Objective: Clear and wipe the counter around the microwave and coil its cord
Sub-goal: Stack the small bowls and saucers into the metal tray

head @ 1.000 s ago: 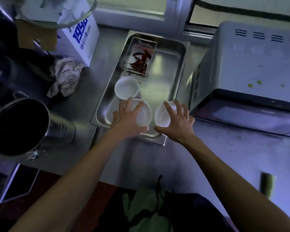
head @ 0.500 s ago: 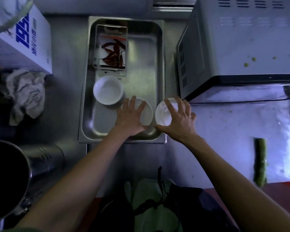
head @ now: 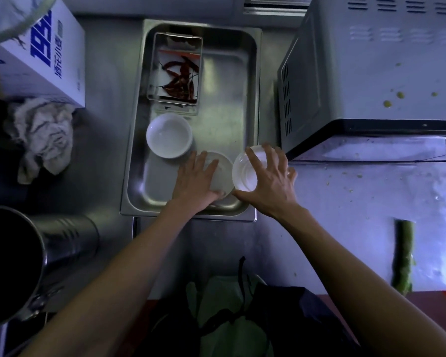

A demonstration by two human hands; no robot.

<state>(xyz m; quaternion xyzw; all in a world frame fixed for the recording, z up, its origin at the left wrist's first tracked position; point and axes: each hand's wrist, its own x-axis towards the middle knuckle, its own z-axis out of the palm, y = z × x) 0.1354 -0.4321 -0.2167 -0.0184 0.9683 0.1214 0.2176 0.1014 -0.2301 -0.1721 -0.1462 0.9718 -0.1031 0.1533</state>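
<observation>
Counter (head: 345,202) steel, crumb-flecked; right hand (head: 268,179) grips round white bowl (head: 243,172).

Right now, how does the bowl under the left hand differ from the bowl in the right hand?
The left hand lies flat across its bowl, which sits down on the floor of the steel tray; the right hand grips its bowl by the rim, over the tray's right edge. The left bowl is largely covered; the right bowl's inside shows, and it looks empty. Both are small, round and white.
</observation>
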